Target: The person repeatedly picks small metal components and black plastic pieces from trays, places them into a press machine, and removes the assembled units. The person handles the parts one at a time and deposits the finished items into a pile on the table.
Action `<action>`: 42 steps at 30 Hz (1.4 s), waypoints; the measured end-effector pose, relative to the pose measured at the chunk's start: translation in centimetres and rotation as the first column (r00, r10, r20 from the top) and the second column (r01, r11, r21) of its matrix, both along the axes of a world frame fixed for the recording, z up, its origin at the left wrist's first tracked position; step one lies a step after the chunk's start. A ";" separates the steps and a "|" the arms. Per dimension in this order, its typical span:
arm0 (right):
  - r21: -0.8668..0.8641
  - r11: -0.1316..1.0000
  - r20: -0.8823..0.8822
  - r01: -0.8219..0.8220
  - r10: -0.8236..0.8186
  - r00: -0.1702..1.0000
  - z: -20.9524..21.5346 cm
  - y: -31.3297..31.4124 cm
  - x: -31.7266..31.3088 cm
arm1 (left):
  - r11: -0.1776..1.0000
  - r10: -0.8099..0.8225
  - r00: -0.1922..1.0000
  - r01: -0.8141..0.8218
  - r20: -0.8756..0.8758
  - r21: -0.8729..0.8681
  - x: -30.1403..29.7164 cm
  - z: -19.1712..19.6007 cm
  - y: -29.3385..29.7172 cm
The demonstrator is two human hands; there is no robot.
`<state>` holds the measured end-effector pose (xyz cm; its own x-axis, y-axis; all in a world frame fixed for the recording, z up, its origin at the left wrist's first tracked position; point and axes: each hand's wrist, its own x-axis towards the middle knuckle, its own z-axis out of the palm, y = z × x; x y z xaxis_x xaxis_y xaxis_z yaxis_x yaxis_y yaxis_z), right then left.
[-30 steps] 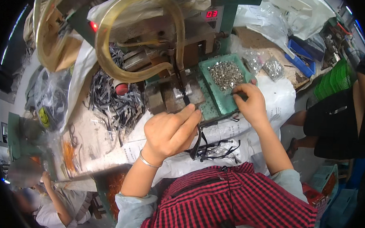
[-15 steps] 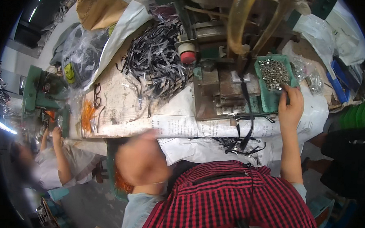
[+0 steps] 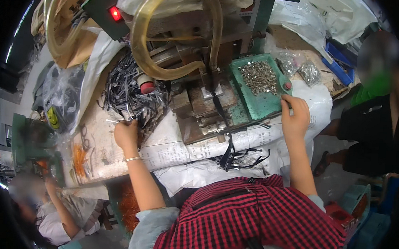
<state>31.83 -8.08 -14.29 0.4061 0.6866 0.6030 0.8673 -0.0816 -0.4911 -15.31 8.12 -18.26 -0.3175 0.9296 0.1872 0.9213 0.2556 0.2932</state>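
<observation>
Wearing a red-and-black checked garment (image 3: 257,217) that fills the lower edge of the head view, the person stretches both forearms up onto a cluttered bench covered with white printed paper sheets (image 3: 180,150); a loose tangle of black straps (image 3: 243,156) hangs over the paper's near edge, between the arms. The left hand (image 3: 127,134) rests at the near rim of a heap of black and pale strips (image 3: 129,91), its fingers curled down into the pile; whether they pinch a strip cannot be told. The right hand (image 3: 294,116) sits at the near right corner of a green tray (image 3: 254,107), fingers closed narrowly around something small and pale that is too small to identify; beyond it, in the tray's far half, lies a mound of small silvery metal pieces (image 3: 259,76), and a red knob (image 3: 287,86) stands on the tray's right rim. Between the hands stands a brown metal press (image 3: 205,106) with a black strap running down its front; farther back, yellowish clear hoses (image 3: 166,68) loop over the machine, and a red light (image 3: 115,13) glows on a dark box. At the right, another person in a black top (image 3: 371,120) sits near the bench.
</observation>
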 end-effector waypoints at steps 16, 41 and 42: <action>0.333 0.834 -0.553 -0.440 0.551 0.625 7.1 7.3 -11.0 | 0.982 -0.190 0.767 0.152 0.613 0.115 3.3 5.9 -4.1; -0.067 0.978 -0.481 -0.200 0.144 0.865 1.7 2.8 0.8 | -0.011 -0.866 0.326 0.746 -0.379 0.666 20.4 12.1 -8.8; -0.171 0.968 -0.408 -0.186 0.103 0.907 1.4 2.8 1.0 | -0.015 -0.866 0.323 0.747 -0.382 0.665 20.5 12.3 -8.6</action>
